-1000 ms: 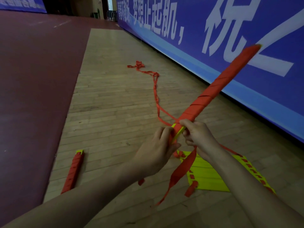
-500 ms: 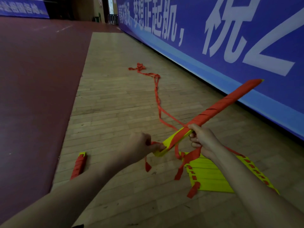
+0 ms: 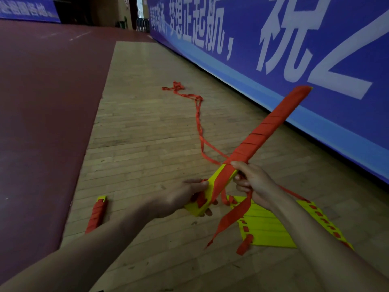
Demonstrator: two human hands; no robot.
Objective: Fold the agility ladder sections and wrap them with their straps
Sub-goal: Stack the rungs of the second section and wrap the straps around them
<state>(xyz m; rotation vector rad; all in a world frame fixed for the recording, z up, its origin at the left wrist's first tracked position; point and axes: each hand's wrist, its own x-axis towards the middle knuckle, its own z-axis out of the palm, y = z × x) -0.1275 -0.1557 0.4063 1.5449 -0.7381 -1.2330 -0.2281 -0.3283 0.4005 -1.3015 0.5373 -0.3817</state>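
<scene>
Gripping the ladder bundle (image 3: 263, 133) by its yellow end is the left hand (image 3: 181, 199); right hand (image 3: 254, 182) apparently pinches the strap (image 3: 231, 218).

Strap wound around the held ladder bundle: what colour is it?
Orange-red strap, spiralled over the yellow bundle; the head view shows it.

left grip (image 3: 179, 199) now cups the bundle (image 3: 269, 129) end; far tip raised.

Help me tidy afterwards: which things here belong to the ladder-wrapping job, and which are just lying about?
Part of the job:
- half-wrapped bundle, gripped by the left hand
- red strap, pinched by the right hand
- flat yellow ladder section
- finished bundle on the floor

Just there:
- blue banner
- dark red flooring
</scene>
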